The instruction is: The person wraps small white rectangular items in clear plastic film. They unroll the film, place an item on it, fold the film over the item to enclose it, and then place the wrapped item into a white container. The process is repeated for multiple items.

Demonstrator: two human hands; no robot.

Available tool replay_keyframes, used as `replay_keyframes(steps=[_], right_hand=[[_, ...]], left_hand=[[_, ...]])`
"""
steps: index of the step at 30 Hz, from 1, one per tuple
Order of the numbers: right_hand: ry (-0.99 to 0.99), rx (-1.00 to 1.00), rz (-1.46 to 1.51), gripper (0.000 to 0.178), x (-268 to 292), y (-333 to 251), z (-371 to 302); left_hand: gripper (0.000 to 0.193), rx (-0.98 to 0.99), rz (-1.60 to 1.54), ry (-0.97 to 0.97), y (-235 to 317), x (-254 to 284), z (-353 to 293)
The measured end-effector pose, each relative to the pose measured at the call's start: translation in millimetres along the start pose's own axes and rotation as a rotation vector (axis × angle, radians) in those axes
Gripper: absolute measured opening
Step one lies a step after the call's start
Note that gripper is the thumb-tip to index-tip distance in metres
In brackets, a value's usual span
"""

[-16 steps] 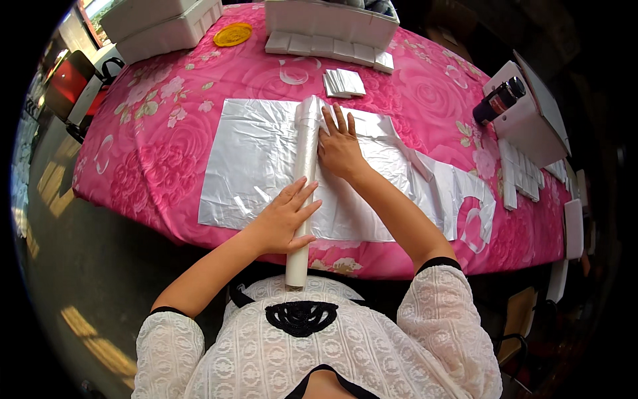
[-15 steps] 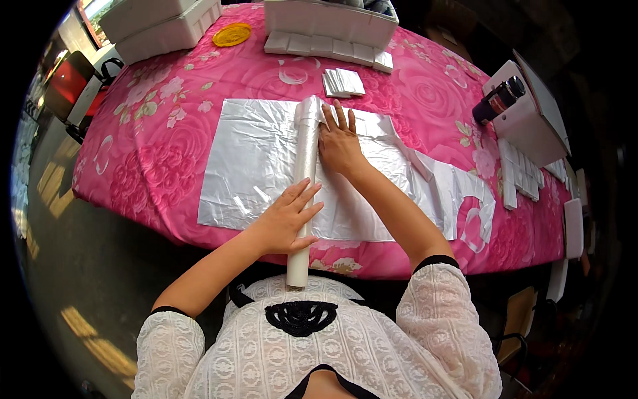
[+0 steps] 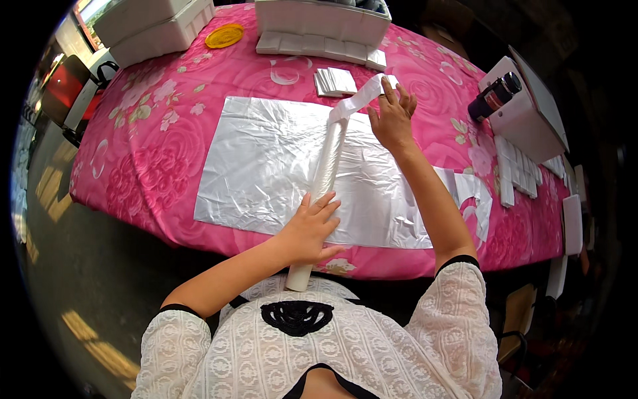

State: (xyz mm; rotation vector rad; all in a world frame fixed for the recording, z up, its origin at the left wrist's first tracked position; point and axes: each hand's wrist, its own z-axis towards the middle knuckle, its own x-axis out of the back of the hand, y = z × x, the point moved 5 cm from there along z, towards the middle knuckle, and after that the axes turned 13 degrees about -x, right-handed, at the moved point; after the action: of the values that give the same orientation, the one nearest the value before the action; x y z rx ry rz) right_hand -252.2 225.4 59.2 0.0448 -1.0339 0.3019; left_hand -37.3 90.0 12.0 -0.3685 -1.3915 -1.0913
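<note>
Nearest you, the white lace blouse (image 3: 385, 332) with its black trim; the near end of the roll of translucent film (image 3: 327, 166) comes right up to it, past the table edge. Your left hand (image 3: 308, 229) lies over the roll's lower part, fingers spread, thumb out to the right, steadying rather than clenching. Under the roll, the crinkled silver sheet (image 3: 252, 159) lies on the pink floral tablecloth (image 3: 146, 179); roll slants across it, far end leaning right. Your right hand (image 3: 395, 123) is raised past that far end, thumb apart from the fingers, fingertips at the free end of a pale strip (image 3: 362, 98) running from the roll; cannot tell whether they pinch it or it merely clings. Step in hand, by my reading: managing the strip while the roll is kept steady. Next move would seem to call for light left pressure and a flat, untwisted strip; a slack grip could let it fold on itself. Beyond: a small stack of white packets (image 3: 335, 82), dark bottle (image 3: 494, 97) off right, then the yellow dish (image 3: 224, 36) and white foam box (image 3: 322, 21).
</note>
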Motion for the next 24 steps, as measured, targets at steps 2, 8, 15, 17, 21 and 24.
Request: replay_keyframes(steps=[2,8,15,17,21,24], right_hand=[[-0.013,0.006,-0.006,0.038,-3.7,5.6,-4.0],[0.137,-0.086,0.144,0.046,6.2,17.3,11.4],[0.253,-0.486,0.487,0.056,15.9,123.7,37.7],[0.17,-0.621,0.751,0.052,16.8,189.4,30.9],[0.214,-1.038,1.259,0.034,24.8,375.0,-40.0],[0.326,-1.533,0.95,0.037,72.9,462.6,-119.6]], left_hand=[[0.057,-0.019,-0.007,0.011,3.4,-0.6,6.2],[0.057,-0.198,-0.077,-0.01,7.6,-4.7,16.8],[0.057,-0.127,-0.023,-0.096,8.4,-8.2,16.7],[0.058,-0.115,-0.018,-0.053,4.9,-5.8,9.9],[0.06,-0.107,-0.038,0.013,-3.9,3.9,-3.9],[0.057,-0.028,-0.032,0.076,-13.9,20.4,-30.2]])
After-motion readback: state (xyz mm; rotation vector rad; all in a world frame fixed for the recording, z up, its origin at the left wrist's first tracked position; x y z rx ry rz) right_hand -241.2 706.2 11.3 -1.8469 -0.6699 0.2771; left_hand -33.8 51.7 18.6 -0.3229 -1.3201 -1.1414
